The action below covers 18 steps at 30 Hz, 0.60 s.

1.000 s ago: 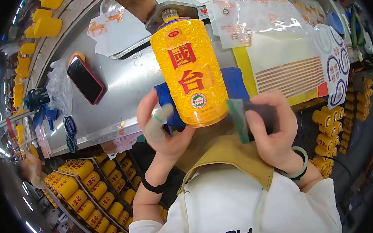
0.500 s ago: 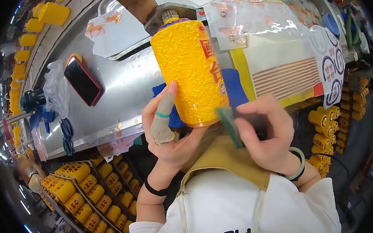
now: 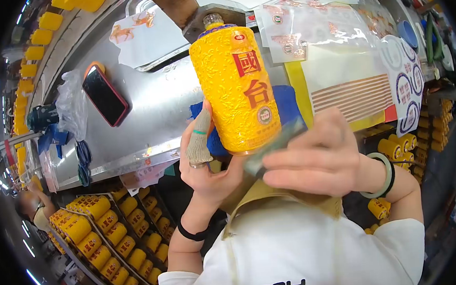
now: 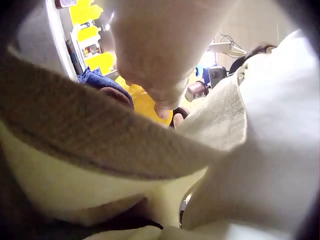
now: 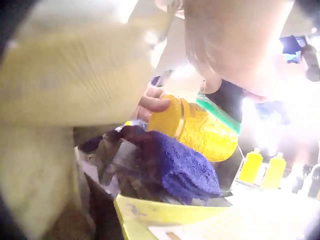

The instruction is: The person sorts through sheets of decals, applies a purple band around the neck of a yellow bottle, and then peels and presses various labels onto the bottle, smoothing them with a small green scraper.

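Both a transparent neck and raised red characters show on the yellow bottle (image 3: 225, 90), which lies slanted over a blue cloth (image 3: 287, 105). At its lower left side my left hand (image 3: 209, 180) grips the base; one finger wears a grey knitted cover (image 3: 200, 144) with a green band. My right hand (image 3: 320, 160) pinches a blurred dark green pad (image 3: 275, 147) at the bottle's lower right edge. In the right wrist view, the green-edged pad (image 5: 220, 115) lies along the bottle (image 5: 207, 137), above the cloth (image 5: 187, 170). The left wrist view shows the bottle (image 4: 145, 102) partly, behind a hand.
A phone (image 3: 105, 95) and a plastic bag (image 3: 72, 107) lie left on the metal table (image 3: 152, 105). A brown block (image 3: 215, 11) stands at the bottle's neck. Printed sheets (image 3: 350, 90) cover the right side. Racked yellow bottles (image 3: 90, 245) stand below left.
The bottle turned until its characters faced right, then partly back. My left hand has closed in on its base. My right hand has swung left with the pad, its knuckles now upward.
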{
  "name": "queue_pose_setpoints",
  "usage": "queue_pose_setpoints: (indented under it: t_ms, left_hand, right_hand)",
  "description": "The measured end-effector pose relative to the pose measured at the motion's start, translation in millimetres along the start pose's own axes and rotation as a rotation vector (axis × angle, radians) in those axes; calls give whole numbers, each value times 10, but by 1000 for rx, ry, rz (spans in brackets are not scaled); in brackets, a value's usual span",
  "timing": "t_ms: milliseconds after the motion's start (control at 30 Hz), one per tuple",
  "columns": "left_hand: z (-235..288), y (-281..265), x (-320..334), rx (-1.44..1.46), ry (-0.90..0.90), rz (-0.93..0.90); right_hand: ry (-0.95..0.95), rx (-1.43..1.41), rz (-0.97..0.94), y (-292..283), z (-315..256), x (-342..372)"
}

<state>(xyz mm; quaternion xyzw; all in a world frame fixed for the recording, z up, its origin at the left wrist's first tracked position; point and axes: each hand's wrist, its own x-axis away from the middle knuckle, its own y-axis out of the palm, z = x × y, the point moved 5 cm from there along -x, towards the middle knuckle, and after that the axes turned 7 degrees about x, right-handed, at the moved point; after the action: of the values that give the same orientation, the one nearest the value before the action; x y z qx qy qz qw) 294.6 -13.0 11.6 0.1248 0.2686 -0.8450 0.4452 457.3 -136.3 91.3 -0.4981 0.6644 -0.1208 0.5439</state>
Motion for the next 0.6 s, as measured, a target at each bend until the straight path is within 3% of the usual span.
queue_pose_setpoints:
  t_ms: [167,300,500,600]
  left_hand:
    - [-17,3,33,63,-25,-21]
    - [-34,-43,14,52,-14,-58]
    - [-111,-32,57,93,-71,-124]
    - [-133,-33,68,113,-89,-126]
  right_hand:
    - [49,207,57,-69,283,-183]
    - [-72,-4,8,63,-61,69]
    - [6,180,74,19,137,53]
    - [-114,-23,6,118,-126,136]
